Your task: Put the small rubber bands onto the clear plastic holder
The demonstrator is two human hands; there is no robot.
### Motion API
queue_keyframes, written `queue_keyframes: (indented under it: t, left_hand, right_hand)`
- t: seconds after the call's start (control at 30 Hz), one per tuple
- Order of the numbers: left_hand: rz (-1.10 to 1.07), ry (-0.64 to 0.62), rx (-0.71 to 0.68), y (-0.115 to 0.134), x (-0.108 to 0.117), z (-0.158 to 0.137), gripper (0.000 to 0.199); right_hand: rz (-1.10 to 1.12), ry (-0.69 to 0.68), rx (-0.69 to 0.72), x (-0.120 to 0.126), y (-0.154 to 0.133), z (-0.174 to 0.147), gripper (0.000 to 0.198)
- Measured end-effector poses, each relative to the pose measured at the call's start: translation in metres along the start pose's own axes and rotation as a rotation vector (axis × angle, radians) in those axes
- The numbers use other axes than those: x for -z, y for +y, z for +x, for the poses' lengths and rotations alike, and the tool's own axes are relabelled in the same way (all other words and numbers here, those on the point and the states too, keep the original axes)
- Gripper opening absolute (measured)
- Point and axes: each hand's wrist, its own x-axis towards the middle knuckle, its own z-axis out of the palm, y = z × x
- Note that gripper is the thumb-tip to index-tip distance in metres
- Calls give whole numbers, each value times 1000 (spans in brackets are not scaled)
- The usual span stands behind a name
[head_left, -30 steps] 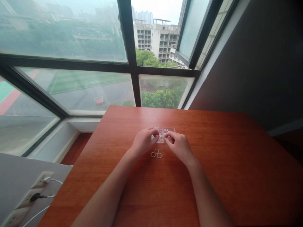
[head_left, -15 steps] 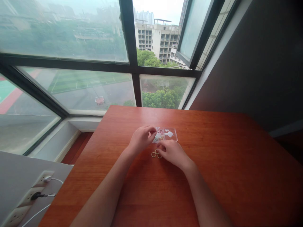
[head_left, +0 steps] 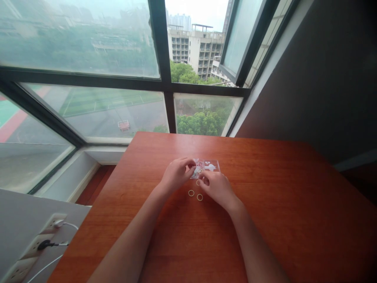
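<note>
My left hand (head_left: 178, 172) is closed at the left edge of a small clear plastic box (head_left: 218, 166), thumb and finger pinching its side. Coloured rings lie in the box's left part, and a white shape shows on its right part. Close to the box's front edge, my right hand (head_left: 217, 187) has its fingers pinched at a thin pale-yellow ring (head_left: 197, 182), partly covered by the fingertips. Two similar pale-yellow rings lie flat on the table nearer to me, a left one (head_left: 189, 193) and a right one (head_left: 197, 197).
The reddish-brown wooden table (head_left: 279, 204) spreads around both hands. Dark-framed windows (head_left: 167, 84) stand behind it. At lower left, a wall carries power sockets (head_left: 32, 243) with a black plug (head_left: 44, 244) and white cables.
My right hand has moved slightly forward to the box, with one ring at its fingertips. Another ring has shifted a little towards me. The left hand stays at the box.
</note>
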Motion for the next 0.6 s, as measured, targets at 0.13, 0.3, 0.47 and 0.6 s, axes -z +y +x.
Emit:
queue_keyframes:
  t: [0.13, 0.3, 0.47, 0.6]
  left_hand:
    - [-97, -43, -16, 3, -3, 0, 14]
    - [-184, -96, -4, 7, -8, -1, 16]
    - [-189, -81, -25, 7, -13, -1, 11]
    - [-73, -28, -39, 6, -18, -1, 9]
  right_hand:
    - [54, 196, -22, 1, 5, 2, 12]
    - [85, 291, -7, 1, 8, 2, 12]
    - [86, 286, -7, 2, 9, 2, 13]
    - [66, 289, -19, 6, 11, 2, 13]
